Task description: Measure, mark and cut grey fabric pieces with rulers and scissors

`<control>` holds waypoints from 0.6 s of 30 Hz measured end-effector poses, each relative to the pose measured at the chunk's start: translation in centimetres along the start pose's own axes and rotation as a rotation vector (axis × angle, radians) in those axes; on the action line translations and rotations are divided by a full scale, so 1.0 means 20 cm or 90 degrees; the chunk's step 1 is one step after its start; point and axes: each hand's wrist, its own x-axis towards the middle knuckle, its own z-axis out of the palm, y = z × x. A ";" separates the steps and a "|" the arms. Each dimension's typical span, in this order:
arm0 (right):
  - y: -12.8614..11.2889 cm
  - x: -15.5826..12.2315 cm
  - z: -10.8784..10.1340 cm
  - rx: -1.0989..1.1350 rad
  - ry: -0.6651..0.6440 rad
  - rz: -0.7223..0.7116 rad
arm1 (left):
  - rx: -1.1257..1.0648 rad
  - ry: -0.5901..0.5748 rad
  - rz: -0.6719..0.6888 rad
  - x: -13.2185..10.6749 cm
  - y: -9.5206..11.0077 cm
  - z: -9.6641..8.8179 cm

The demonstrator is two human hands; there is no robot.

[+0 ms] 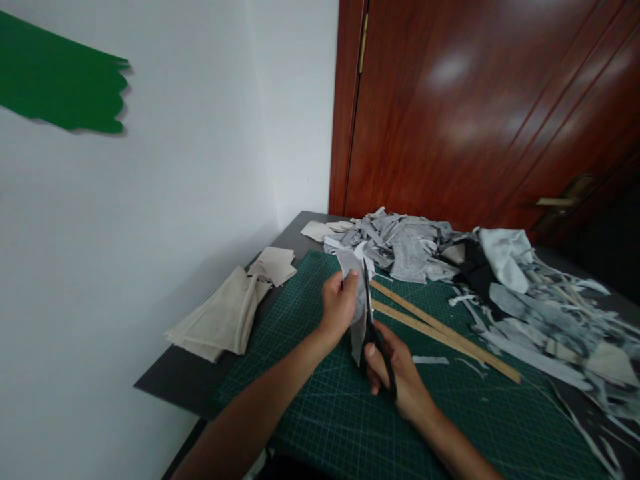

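Observation:
My left hand (339, 303) pinches a grey piece of fabric (359, 313) between thumb and fingers, holding it up above the green cutting mat (320, 413). In my right hand (393, 363) is a pair of black-handled scissors (370, 320), its blades pointing away from me along the fabric's right edge. A paler flap of cloth curls at the fabric's top, by the blade tips. Whether the blades are fully closed is hard to make out. Two wooden rulers (450, 337) lie crossing on the mat, just right of the scissors.
Heaped grey fabric scraps (405, 243) line the table's back, against a red-brown door (450, 120). More scraps and strips (555, 327) spread along the right. Folded beige cloth (225, 317) and cut pale pieces (275, 265) lie left, near the white wall (175, 200).

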 end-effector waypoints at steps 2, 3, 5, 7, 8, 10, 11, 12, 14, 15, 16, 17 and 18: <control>0.01 0.00 0.00 0.004 0.006 -0.001 | -0.003 0.000 0.000 0.01 0.01 0.00; 0.01 0.00 0.00 0.005 0.004 -0.003 | -0.002 0.006 0.003 0.01 0.02 -0.01; 0.01 0.00 0.00 0.005 -0.006 -0.007 | 0.003 0.023 0.010 0.03 0.03 -0.02; 0.01 -0.01 0.00 0.009 -0.017 -0.007 | 0.010 0.045 0.015 0.06 0.03 -0.04; 0.01 -0.01 0.00 0.012 -0.019 -0.005 | 0.010 0.053 0.018 0.07 0.04 -0.05; 0.01 -0.01 0.01 0.016 -0.022 -0.001 | -0.003 0.052 0.019 0.10 0.04 -0.06; 0.01 -0.01 0.01 0.017 -0.025 0.001 | -0.012 0.045 0.019 0.11 0.03 -0.06; 0.01 -0.01 0.00 0.016 -0.027 0.002 | -0.020 0.035 0.020 0.12 0.03 -0.07; 0.02 -0.01 0.00 0.011 -0.031 0.004 | -0.027 0.022 0.029 0.12 0.02 -0.07; 0.02 -0.01 0.00 0.008 -0.032 0.004 | -0.024 0.020 0.037 0.13 0.01 -0.07; 0.03 -0.01 0.00 0.006 -0.033 0.003 | -0.020 0.019 0.046 0.13 0.00 -0.07; 0.03 -0.01 0.00 0.004 -0.034 0.000 | -0.015 0.017 0.054 0.13 0.00 -0.07; 0.03 -0.01 0.00 0.003 -0.035 -0.003 | -0.009 0.017 0.060 0.13 -0.01 -0.07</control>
